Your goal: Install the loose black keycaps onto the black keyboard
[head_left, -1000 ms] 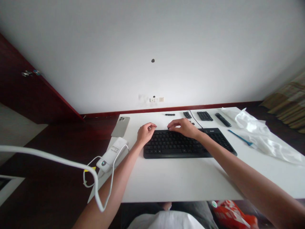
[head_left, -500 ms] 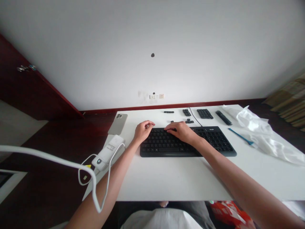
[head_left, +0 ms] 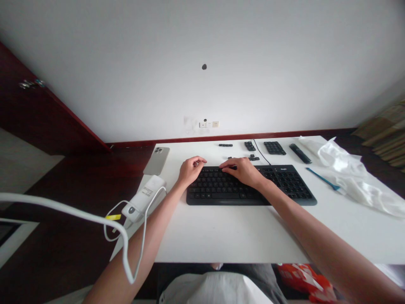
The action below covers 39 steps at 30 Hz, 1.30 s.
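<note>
A white power block [head_left: 144, 197] and a phone [head_left: 157, 160] lie at the worktop's [head_left: 221, 236] left edge, probably to free the middle. The left hand [head_left: 190, 171] curls narrowly by the keyboard [head_left: 221, 190], which lies flat, centred within reach; the right hand [head_left: 243, 171] bends narrowly over its top row. I cannot tell whether either grip holds anything. Counted: one block, one phone, two hands, one keyboard, one blue brush [head_left: 322, 179], one white bag [head_left: 344, 169].
</note>
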Tool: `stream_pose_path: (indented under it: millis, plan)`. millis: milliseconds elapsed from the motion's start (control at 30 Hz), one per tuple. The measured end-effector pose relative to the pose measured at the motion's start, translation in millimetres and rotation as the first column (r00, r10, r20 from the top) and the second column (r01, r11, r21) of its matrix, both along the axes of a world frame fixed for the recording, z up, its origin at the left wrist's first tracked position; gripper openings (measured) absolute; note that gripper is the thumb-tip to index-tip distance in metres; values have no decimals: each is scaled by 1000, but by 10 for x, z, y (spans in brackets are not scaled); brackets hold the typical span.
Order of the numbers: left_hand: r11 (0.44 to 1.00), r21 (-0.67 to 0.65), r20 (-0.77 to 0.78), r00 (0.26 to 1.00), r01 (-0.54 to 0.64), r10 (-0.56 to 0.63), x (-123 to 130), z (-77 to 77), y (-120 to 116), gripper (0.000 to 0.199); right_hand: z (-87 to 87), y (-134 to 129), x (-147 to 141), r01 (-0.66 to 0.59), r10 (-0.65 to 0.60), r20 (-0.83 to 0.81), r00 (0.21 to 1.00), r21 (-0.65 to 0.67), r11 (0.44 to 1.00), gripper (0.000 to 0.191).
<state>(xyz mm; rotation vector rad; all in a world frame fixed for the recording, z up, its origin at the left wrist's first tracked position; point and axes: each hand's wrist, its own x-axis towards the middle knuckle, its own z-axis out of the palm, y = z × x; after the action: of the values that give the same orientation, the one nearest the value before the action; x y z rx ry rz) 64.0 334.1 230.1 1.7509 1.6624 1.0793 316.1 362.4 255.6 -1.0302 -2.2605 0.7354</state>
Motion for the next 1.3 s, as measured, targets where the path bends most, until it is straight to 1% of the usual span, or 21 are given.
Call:
stream_pose_path:
  millis: [200, 300, 367, 433, 533, 667, 800, 900, 967, 1000, 1067, 1167, 1233, 1300]
  plan:
    - [1000, 2, -12, 1000, -1, 1, 2, 6, -3, 24, 18, -5, -21, -11, 9, 40, 999, 44, 999, 18]
    - [1000, 2, -16, 1000, -5, 5, 2, 9, -5, 24, 24, -14, -38, -61, 50, 87, 995, 119, 991, 19]
    - [1000, 6, -17, 1000, -2, 2, 4, 14, -8, 24, 38, -33, -59, -112, 86, 147, 985, 182, 977, 20]
    - [1000, 9, -16, 1000, -1, 1, 6, 19, -12, 24, 66, -66, -85, -141, 93, 211, 973, 226, 964, 22]
    - [1000, 10, -16, 1000, 2, -2, 7, 22, -18, 24, 132, -142, -125, -146, 53, 322, 945, 270, 952, 25]
    - [999, 33, -30, 1000, -3, 4, 6, 12, -29, 24, 208, -282, -182, -176, -13, 485, 874, 342, 923, 28]
    - [998, 55, -40, 999, -1, 3, 9, 9, -41, 23, 216, -409, -261, -124, -110, 524, 845, 391, 912, 27]
    - [997, 71, -55, 998, 9, -5, 17, 21, -57, 23, 168, -451, -298, -102, -146, 532, 834, 410, 906, 26]
    - [995, 98, -77, 997, 18, -10, 27, 43, -73, 23, 114, -434, -285, -90, -145, 508, 849, 409, 908, 27]
    - [993, 117, -101, 995, 20, -8, 34, 60, -84, 23, 83, -408, -264, -73, -140, 474, 870, 403, 912, 27]
    - [987, 161, -184, 983, 28, 2, 58, 108, -113, 22, 23, -317, -194, -37, -114, 369, 923, 378, 925, 27]
    - [975, 211, -341, 940, 71, 6, 130, 200, -189, 22, -36, -112, -51, 9, -77, 184, 980, 347, 938, 31]
    - [969, 218, -417, 909, 113, -12, 211, 252, -266, 23, -53, 43, 45, 76, -109, 78, 991, 346, 935, 35]
    - [967, 203, -487, 873, 152, -35, 312, 282, -355, 21, -68, 187, 127, 151, -169, 24, 985, 337, 929, 34]
